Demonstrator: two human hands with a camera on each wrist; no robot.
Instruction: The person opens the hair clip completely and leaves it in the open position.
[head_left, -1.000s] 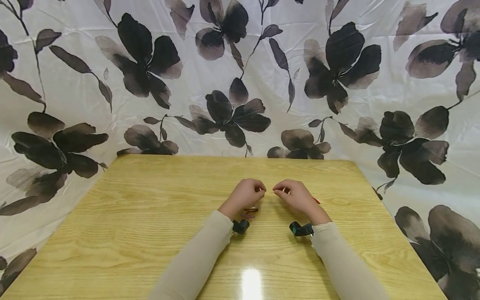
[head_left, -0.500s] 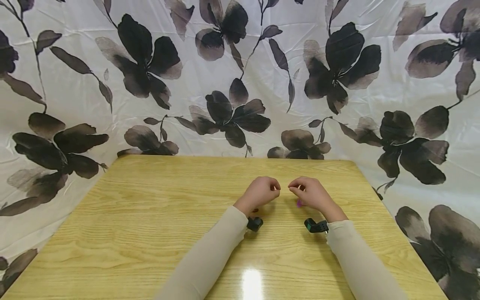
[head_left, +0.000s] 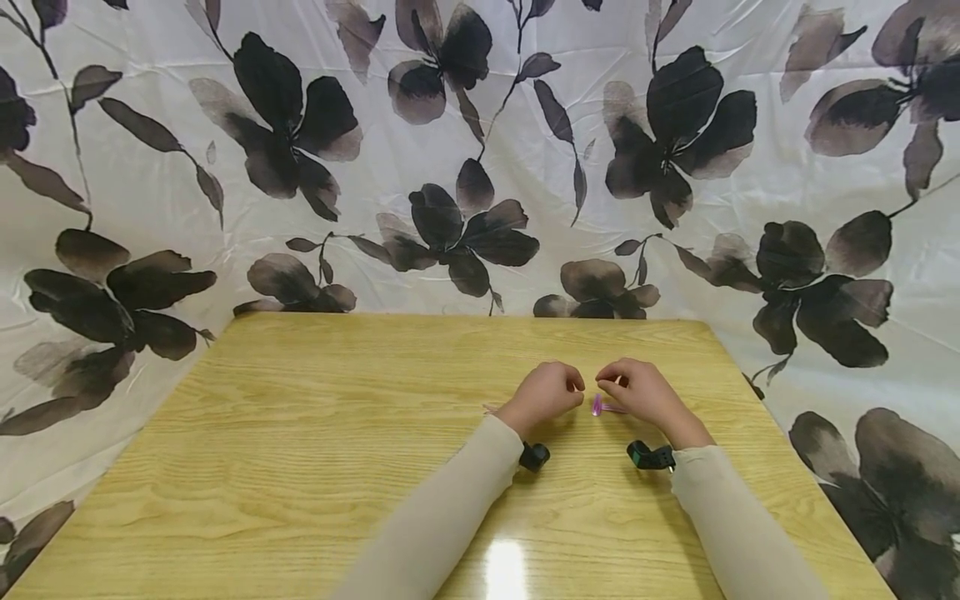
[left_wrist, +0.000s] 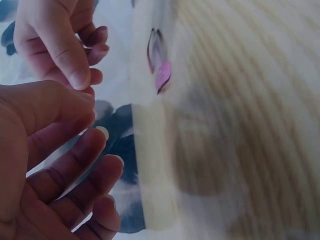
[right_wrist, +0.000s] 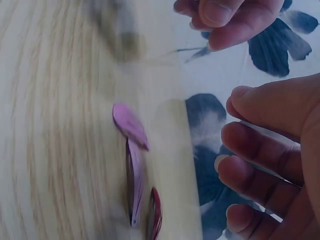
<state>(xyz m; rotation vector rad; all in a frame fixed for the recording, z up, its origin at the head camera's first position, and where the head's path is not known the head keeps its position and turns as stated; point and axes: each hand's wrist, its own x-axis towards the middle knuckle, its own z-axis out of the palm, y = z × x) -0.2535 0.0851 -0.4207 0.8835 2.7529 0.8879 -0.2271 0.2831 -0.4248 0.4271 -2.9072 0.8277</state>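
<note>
My left hand hovers over the right middle of the table, fingers loosely bent, thumb beside the index finger; nothing shows between them. Facing it across a small gap, my right hand has the same loosely bent fingers and no visible thing in them. Below the right hand lie a purple snap hair clip and a lilac snap hair clip, their ends overlapping in the right wrist view. Beside them is a dark red hair clip. In the left wrist view, the purple clip is beyond the fingertips.
A small pale pinkish thing shows on the wooden table beside my left wrist, partly hidden. Wrist cameras hang below both wrists. A white cloth with dark flowers closes off the back and sides.
Both hands have moved to the right across the table, still facing each other. The purple and lilac clips have come into sight; the reddish-brown thing under my left wrist is now hidden.
</note>
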